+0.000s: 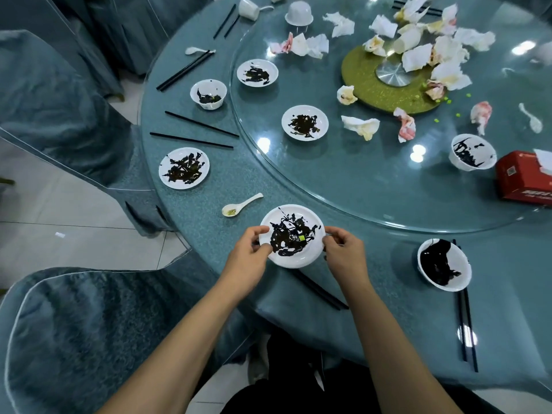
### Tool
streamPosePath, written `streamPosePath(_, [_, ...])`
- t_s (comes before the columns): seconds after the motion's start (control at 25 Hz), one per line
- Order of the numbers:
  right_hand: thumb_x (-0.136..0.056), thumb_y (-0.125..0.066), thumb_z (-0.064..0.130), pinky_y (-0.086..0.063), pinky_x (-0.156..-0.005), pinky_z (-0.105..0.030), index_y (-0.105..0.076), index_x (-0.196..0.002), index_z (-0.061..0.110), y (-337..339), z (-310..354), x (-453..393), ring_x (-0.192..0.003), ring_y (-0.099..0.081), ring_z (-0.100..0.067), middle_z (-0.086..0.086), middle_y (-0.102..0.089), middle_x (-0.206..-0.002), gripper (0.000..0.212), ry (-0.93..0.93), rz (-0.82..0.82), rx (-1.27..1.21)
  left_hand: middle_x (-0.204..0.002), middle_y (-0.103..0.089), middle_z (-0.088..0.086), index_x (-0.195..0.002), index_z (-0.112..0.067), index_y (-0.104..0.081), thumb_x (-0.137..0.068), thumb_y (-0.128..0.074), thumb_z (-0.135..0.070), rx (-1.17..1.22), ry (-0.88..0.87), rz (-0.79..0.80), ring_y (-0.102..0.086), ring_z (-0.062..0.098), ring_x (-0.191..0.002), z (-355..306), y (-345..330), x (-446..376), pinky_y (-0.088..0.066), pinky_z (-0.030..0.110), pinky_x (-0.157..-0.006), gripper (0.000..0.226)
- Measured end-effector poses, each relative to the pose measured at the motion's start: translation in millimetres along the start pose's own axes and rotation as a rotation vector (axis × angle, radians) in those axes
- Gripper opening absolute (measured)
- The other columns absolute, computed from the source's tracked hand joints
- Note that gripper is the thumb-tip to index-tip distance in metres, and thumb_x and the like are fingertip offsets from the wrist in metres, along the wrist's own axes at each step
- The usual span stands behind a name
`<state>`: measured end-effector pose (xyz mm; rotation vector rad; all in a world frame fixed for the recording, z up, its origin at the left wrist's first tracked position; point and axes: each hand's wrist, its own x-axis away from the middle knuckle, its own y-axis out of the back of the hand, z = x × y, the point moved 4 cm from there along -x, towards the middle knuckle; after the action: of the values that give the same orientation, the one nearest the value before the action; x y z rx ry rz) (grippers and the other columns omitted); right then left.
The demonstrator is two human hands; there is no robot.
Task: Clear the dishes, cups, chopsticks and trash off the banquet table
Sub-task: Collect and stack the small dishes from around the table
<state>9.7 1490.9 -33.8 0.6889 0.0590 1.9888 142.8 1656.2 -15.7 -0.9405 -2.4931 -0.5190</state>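
A small white plate (298, 258) smeared with dark sauce sits at the table's near edge. My left hand (248, 258) pinches its left rim and my right hand (343, 252) pinches its right rim. A black chopstick pair (319, 291) lies partly under the plate. A white spoon (239, 206) lies just beyond it. More dirty plates (184, 167) (304, 122) (257, 72) and bowls (444, 265) (208, 93) (472, 152) stand around the table. Loose chopsticks (194, 132) lie at the left.
Crumpled napkins (418, 52) litter the glass turntable (358, 180) around its green hub. A red tissue box (522, 180) stands at the right. Chopsticks (467, 330) lie by the near right bowl. Cloth-covered chairs (74, 339) (53, 109) crowd the table's left side.
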Motion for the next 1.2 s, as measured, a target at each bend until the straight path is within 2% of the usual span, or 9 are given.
streamPosePath(0.16, [-0.091,-0.063,0.018,-0.058,-0.090,-0.048,-0.076,-0.097,0.025,-11.3,11.2,-35.4,-0.084,-0.070,-0.017,0.005,-0.076,-0.087,0.016,-0.022,0.063,0.041,-0.106,-0.062,-0.020,-0.104,-0.045,-0.061,-0.083,-0.058,-0.021,-0.007,0.017,-0.019,-0.067,0.010,-0.102,-6.0,-3.3,-30.1,-0.052,0.046,-0.102,0.031])
streamPosePath(0.28, [-0.090,-0.062,0.020,-0.057,-0.091,-0.046,-0.077,-0.103,0.023,-17.2,15.9,-58.4,-0.080,-0.066,-0.015,0.005,-0.076,-0.090,0.020,-0.041,0.092,0.097,-0.105,-0.065,-0.018,-0.105,-0.042,-0.062,-0.083,-0.058,-0.021,-0.018,0.058,-0.038,-0.069,0.015,-0.100,-6.1,-6.8,-52.9,-0.052,0.049,-0.101,0.031])
streamPosePath(0.44, [-0.092,-0.060,0.020,-0.055,-0.091,-0.038,-0.076,-0.111,0.021,-24.9,15.9,-79.8,-0.091,-0.069,-0.016,0.007,-0.075,-0.093,0.025,-0.066,0.156,0.191,-0.095,-0.067,-0.017,-0.102,-0.043,-0.064,-0.073,-0.056,-0.028,-0.020,0.099,-0.060,-0.066,0.016,-0.087,-1.2,-11.9,-79.1,-0.054,0.053,-0.097,0.034])
streamPosePath(0.52, [-0.092,-0.060,0.019,-0.051,-0.085,-0.030,-0.076,-0.112,0.022,-28.5,14.0,-84.4,-0.085,-0.066,-0.011,0.010,-0.073,-0.089,0.026,-0.077,0.178,0.219,-0.088,-0.064,-0.014,-0.101,-0.043,-0.064,-0.075,-0.057,-0.025,-0.022,0.103,-0.070,-0.058,0.019,-0.081,2.9,-13.0,-87.2,-0.053,0.055,-0.093,0.032])
streamPosePath(0.6, [-0.092,-0.060,0.018,-0.052,-0.084,-0.031,-0.075,-0.114,0.022,-32.5,12.7,-88.8,-0.082,-0.064,-0.010,0.011,-0.072,-0.087,0.027,-0.086,0.197,0.232,-0.085,-0.063,-0.013,-0.101,-0.043,-0.064,-0.083,-0.058,-0.017,-0.033,0.108,-0.081,-0.056,0.019,-0.080,6.2,-12.8,-93.1,-0.054,0.054,-0.091,0.032])
streamPosePath(0.8, [-0.094,-0.058,0.020,-0.047,-0.077,-0.027,-0.074,-0.113,0.025,-38.5,14.0,-93.8,-0.076,-0.062,-0.007,0.015,-0.069,-0.084,0.025,-0.088,0.264,0.290,-0.077,-0.070,-0.024,-0.095,-0.058,-0.062,-0.090,-0.058,-0.015,-0.065,0.142,-0.103,-0.062,0.002,-0.064,7.5,-10.2,-100.4,-0.053,0.029,-0.072,0.043])
streamPosePath(0.92, [-0.093,-0.059,0.023,-0.045,-0.075,-0.026,-0.074,-0.099,0.025,-34.3,27.3,-96.2,-0.082,-0.064,-0.011,0.016,-0.067,-0.080,0.016,0.009,0.195,0.390,-0.088,-0.072,-0.018,-0.100,-0.047,-0.064,-0.092,-0.058,-0.010,-0.021,0.148,-0.125,-0.068,0.010,-0.081,10.3,-9.2,-103.6,-0.056,0.038,-0.086,0.038])
streamPosePath(1.0, [-0.092,-0.061,0.023,-0.048,-0.079,-0.025,-0.075,-0.100,0.022,-31.9,46.0,-103.0,-0.084,-0.065,-0.011,0.012,-0.068,-0.082,0.016,0.085,0.100,0.368,-0.100,-0.070,-0.014,-0.103,-0.043,-0.064,-0.091,-0.058,-0.009,-0.002,0.143,-0.116,-0.070,0.016,-0.092,12.8,-8.8,-105.2,-0.055,0.046,-0.096,0.036])
streamPosePath(1.2, [-0.089,-0.066,0.021,-0.058,-0.087,-0.038,-0.073,-0.097,0.022,-40.6,96.4,-144.5,-0.084,-0.072,-0.016,0.002,-0.075,-0.087,0.010,0.151,-0.005,0.133,-0.096,-0.072,-0.015,-0.101,-0.045,-0.066,-0.084,-0.058,-0.016,0.019,0.141,-0.114,-0.071,0.008,-0.088,16.4,-8.7,-104.3,-0.056,0.044,-0.094,0.035])
